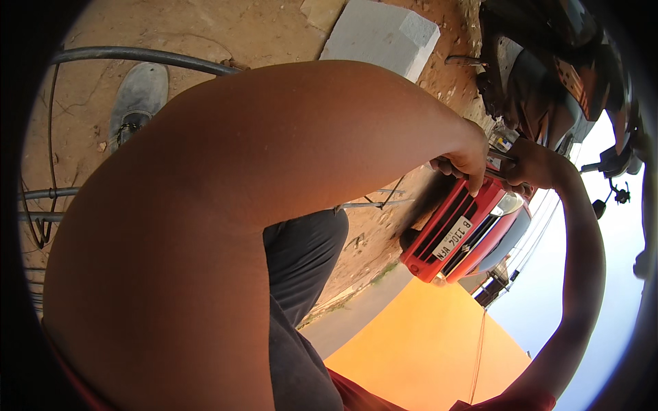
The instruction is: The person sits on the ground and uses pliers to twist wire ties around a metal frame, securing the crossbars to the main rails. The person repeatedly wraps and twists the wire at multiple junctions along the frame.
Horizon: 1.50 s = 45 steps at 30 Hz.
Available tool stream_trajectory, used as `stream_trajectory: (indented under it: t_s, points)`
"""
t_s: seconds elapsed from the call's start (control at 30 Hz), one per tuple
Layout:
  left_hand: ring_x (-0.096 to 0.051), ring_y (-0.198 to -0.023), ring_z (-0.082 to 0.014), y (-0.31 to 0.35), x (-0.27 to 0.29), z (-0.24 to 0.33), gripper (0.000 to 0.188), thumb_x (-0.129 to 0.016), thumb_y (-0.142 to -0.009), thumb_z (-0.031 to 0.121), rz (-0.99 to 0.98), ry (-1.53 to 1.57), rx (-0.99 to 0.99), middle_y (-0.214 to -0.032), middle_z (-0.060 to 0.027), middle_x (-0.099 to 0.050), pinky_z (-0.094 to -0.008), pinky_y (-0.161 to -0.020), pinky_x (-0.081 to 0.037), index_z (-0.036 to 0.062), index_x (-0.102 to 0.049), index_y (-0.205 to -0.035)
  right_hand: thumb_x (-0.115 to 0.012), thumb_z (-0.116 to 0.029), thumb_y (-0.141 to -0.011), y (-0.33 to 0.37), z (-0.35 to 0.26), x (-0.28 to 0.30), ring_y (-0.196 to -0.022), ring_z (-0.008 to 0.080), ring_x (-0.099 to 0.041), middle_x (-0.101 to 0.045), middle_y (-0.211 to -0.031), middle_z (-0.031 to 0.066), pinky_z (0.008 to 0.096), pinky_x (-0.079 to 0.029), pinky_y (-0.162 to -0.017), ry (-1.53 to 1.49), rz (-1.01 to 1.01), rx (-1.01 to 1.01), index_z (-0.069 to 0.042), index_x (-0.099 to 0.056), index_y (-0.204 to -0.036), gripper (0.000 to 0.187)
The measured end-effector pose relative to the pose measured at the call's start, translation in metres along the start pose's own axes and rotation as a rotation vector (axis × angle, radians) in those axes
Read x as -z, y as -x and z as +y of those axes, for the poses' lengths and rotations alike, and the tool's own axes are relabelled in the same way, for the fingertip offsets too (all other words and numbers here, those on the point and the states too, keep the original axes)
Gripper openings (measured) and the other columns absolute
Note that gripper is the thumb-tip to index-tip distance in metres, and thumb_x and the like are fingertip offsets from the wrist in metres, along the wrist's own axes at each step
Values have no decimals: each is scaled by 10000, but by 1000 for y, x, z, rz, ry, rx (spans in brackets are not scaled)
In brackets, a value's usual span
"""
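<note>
My left hand (471, 154) is out at the end of the large bent arm that crosses the view. Its fingers are curled, and what they grip, if anything, is hidden. Close against it, my right hand (533, 166) is closed around a thin metal tool (502, 155), whose two narrow bars reach toward the left hand. The tool's exact kind is too small to tell. Both hands are next to the dark underside and body parts of a motorcycle (541, 89). A small piece with yellow and white (502, 142) shows just above the fingers.
The view is tilted, with sky at right. A red car (445, 233) stands behind the hands. A pale concrete block (380, 38) lies on the dirt (240, 27). Near a grey shoe (140, 92) run a black hose (144, 55) and metal bars (51, 216). An orange sheet (425, 335) hangs beyond.
</note>
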State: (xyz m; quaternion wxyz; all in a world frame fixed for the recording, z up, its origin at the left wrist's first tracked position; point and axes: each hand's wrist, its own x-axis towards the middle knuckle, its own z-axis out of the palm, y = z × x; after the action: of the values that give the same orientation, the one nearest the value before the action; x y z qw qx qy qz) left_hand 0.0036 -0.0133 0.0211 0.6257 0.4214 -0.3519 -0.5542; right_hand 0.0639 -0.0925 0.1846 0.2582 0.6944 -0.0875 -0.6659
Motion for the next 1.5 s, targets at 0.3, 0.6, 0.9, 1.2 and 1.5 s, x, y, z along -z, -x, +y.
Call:
stream_trajectory:
  t_s: [0.3, 0.6, 0.9, 1.2, 1.5]
  points:
    - [-505, -527, -111, -9, 22, -7, 259, -814, -734, 257, -350, 217, 23, -651, 20, -537, -302, -533, -450, 126, -593, -703, -729, -49, -694, 27, 0, -56, -1063, 349, -572, -574, -1134, 177, 458, -460, -907, 523, 904, 412, -60, -543, -1302, 636]
    - [-635, -616, -162, 14, 22, -14, 359, -882, -632, 327, -55, 116, -158, -699, -34, -650, -305, -576, -489, 73, -700, -808, -792, -230, -600, 14, 29, -57, -751, 339, -624, -622, -901, 115, 419, -505, -643, 483, 1214, 321, -51, -641, -1021, 483]
    - [-675, -925, -285, 49, -34, -5, 587, -831, -619, 338, 513, -453, -256, -974, -140, -674, -379, -760, -543, 19, -605, -1057, -647, -155, -708, 24, 27, -40, -540, 187, -602, -628, -615, 107, 318, -414, -484, -461, -93, 32, -14, -658, -762, 152]
    - [-611, -569, -198, 6, 8, -9, 205, -742, -596, 212, 83, -106, -118, -651, -110, -654, -351, -514, -461, 39, -683, -687, -738, -133, -756, 46, -8, -33, -966, 287, -646, -650, -1081, 162, 386, -515, -807, -198, 552, 59, 24, -569, -1193, 494]
    - [-661, -721, -222, -5, 15, -18, 383, -829, -580, 236, -56, -4, -104, -836, -97, -663, -354, -598, -494, 23, -694, -869, -689, -80, -724, 11, 14, -61, -710, 238, -665, -671, -794, 85, 349, -512, -591, 304, 619, 105, -43, -612, -929, 222]
